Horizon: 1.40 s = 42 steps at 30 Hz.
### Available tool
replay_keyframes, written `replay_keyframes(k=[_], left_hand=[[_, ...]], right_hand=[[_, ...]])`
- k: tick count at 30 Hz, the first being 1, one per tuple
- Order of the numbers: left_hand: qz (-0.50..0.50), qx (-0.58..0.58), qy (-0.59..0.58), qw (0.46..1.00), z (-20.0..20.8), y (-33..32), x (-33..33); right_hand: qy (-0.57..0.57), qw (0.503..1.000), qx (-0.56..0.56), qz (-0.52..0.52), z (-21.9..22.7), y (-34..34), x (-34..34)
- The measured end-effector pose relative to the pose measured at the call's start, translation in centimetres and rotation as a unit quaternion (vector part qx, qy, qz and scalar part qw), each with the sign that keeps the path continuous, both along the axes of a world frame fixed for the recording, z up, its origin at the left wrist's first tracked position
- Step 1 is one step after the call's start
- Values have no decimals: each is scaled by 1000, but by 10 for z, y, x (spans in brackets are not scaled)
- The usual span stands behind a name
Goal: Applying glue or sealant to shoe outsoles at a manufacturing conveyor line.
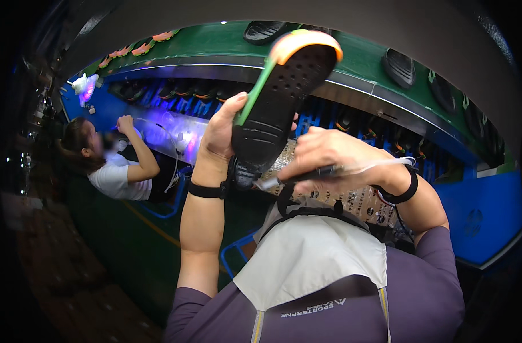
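Observation:
My left hand (220,127) is closed around the edge of a shoe sole (264,128), its thumb at the green edge and fingertips showing on the far side. The sole is black with small dimples, ridges across its middle, a green side and a bright orange rim at the far end. It is held up at a tilt. My right hand (335,155) grips a dark-handled tool (313,174) with a pale tip at the sole's near end. Motion blurs the tip; whether it touches the sole I cannot tell. A white cord runs from the tool along my right wrist.
A green conveyor belt (215,43) carries several black soles, with orange ones at its far left. Below it is a rack of shoe parts (381,130). At left a seated co-worker (121,171) works beside a purple-lit surface. A blue panel (484,211) stands at right.

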<state>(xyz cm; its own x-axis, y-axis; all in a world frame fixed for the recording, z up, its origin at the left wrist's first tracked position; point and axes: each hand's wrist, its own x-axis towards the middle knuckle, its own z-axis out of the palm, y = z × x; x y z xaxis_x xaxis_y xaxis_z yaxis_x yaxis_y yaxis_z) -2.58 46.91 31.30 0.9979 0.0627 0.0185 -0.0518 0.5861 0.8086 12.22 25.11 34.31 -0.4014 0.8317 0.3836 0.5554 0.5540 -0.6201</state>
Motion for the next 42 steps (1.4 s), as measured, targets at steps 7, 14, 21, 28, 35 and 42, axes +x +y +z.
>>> replay_keyframes(k=[7,14,21,28,35,42], left_hand=[[24,-160,-152,975,-18,-8,-3],[46,-195,-86,976,-22,-11,-6],[135,-201,-18,970,-40,-36,-22],[62,-234,-15,970,-73,-61,-31],[176,-215,-12,960,-88,-46,-31],[168,-179,-38,969,-87,-51,-34]], right_hand=[[91,996,21,-15,-20,6,-12],[98,994,14,-55,-28,12,-12],[216,956,-68,-188,-17,20,13],[217,906,46,-361,-38,52,52],[-80,963,156,-206,-53,35,-1],[297,936,-128,-136,-31,14,20]])
